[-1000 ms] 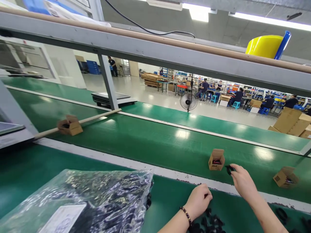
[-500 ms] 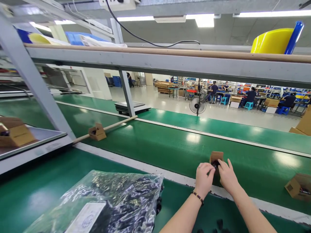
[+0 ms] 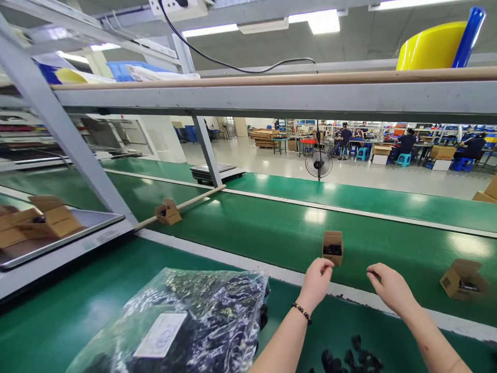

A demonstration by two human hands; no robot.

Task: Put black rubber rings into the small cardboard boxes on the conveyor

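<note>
A small open cardboard box (image 3: 333,257) with black parts inside stands on the green belt, its flap raised. My left hand (image 3: 316,282) is at the box's front left corner, fingers pinched together; whether anything is between them is hidden. To the right of the box, my right hand (image 3: 392,287) hovers apart from it, fingers bent, with a gap between thumb and forefinger and nothing visible in it. Loose black parts (image 3: 349,357) lie on the green surface between my forearms. A clear plastic bag (image 3: 217,311) full of black parts, with a white label, lies to the left.
Another open box (image 3: 464,280) sits on the belt at right, and one (image 3: 168,212) rests by a wooden rod (image 3: 200,198). More boxes (image 3: 50,220) are on a tray at left. A shelf beam (image 3: 272,98) crosses above; a fan (image 3: 319,165) and seated people are beyond.
My right hand has moved away from the box to the right. My left hand has drawn back to the box's front left corner, leaving the black parts inside visible. The view has shifted.
</note>
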